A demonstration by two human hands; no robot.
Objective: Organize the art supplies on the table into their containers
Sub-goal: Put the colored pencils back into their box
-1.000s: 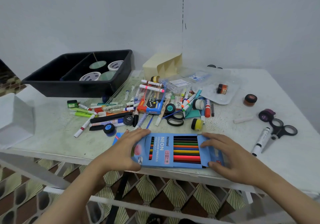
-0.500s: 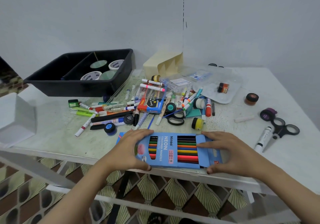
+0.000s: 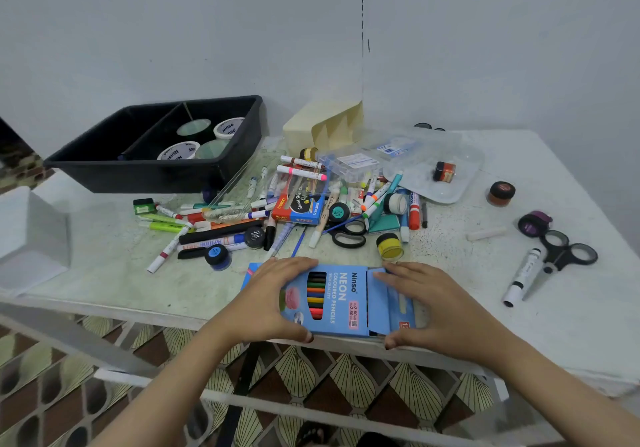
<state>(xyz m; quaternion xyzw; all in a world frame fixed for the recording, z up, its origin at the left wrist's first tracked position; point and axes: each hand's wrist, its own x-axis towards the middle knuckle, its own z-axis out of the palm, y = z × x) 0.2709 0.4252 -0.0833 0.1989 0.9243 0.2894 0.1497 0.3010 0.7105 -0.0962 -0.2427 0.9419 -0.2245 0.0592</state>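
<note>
A blue box of neon coloured pencils (image 3: pixel 341 303) lies flat at the table's front edge. My left hand (image 3: pixel 268 303) grips its left end, and my right hand (image 3: pixel 429 308) presses the inner tray at its right end. Only a narrow window of pencils shows. Behind the box sits a heap of markers and pens (image 3: pixel 242 218), a red-and-blue watercolour box (image 3: pixel 299 207), black scissors (image 3: pixel 348 233) and small paint pots (image 3: pixel 389 246).
A black divided bin (image 3: pixel 156 173) with tape rolls stands at the back left. A clear plastic tray (image 3: pixel 446 183) and a cream organizer (image 3: pixel 322 128) sit at the back. Scissors (image 3: pixel 568 252), a white marker (image 3: pixel 523 275) and paint pots (image 3: pixel 500 193) lie right. A white box (image 3: pixel 31 239) is far left.
My right hand has pushed the pencil tray leftward into the blue sleeve; the second window of pencils is now covered. My left hand keeps hold of the sleeve.
</note>
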